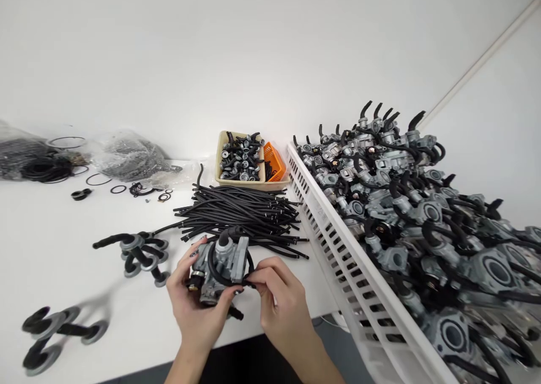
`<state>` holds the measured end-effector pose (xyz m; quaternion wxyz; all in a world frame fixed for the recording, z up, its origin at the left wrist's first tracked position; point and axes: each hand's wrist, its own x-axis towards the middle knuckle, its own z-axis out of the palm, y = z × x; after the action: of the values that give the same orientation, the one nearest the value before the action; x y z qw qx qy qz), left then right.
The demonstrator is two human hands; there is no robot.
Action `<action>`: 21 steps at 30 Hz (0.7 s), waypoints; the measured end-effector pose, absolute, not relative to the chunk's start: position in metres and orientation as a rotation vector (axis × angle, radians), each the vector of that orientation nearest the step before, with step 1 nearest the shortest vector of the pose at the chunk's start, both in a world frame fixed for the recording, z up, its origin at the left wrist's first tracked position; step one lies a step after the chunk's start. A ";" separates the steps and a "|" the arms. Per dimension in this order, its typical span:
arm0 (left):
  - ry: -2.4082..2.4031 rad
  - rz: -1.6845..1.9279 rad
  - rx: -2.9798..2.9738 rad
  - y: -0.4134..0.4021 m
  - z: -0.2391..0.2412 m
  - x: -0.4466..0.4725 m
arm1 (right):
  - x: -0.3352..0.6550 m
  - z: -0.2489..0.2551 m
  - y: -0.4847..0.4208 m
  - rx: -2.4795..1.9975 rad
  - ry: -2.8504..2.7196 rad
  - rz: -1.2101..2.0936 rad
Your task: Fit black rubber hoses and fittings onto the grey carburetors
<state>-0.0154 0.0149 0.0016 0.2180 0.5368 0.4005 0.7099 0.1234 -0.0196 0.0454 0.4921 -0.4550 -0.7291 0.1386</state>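
Note:
A grey metal carburetor (224,265) with a black cap on top sits in my left hand (192,305), whose fingers and thumb wrap round its body. Around its front curves a black rubber hose (216,272). My right hand (281,302) pinches a black hose end at the carburetor's right side; the fingertips partly hide the exact point of contact. Behind the carburetor lies a pile of straight black hoses (240,212). Several grey caps with black rubber elbows (141,254) stand on the white table to the left, and more caps (54,333) lie nearer the front edge.
A white slatted crate (333,243) heaped with finished-looking carburetors (393,198) fills the right side. At the back stand a cream tray (218,167) of caps and an orange basket (275,161). Plastic bags (127,155) and black rings (118,189) lie at the back left.

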 end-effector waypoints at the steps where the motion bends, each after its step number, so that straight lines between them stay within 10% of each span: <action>1: 1.116 1.960 1.482 0.014 0.003 -0.015 | 0.122 0.044 -0.019 -1.101 -1.751 0.314; 21: 1.207 1.917 1.464 0.013 0.006 -0.015 | 0.114 0.029 -0.018 -1.130 -1.577 0.333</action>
<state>-0.0147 0.0131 0.0065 0.2204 0.5294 0.4365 0.6933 0.1145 -0.0179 0.0289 0.5534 -0.4780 -0.6673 0.1409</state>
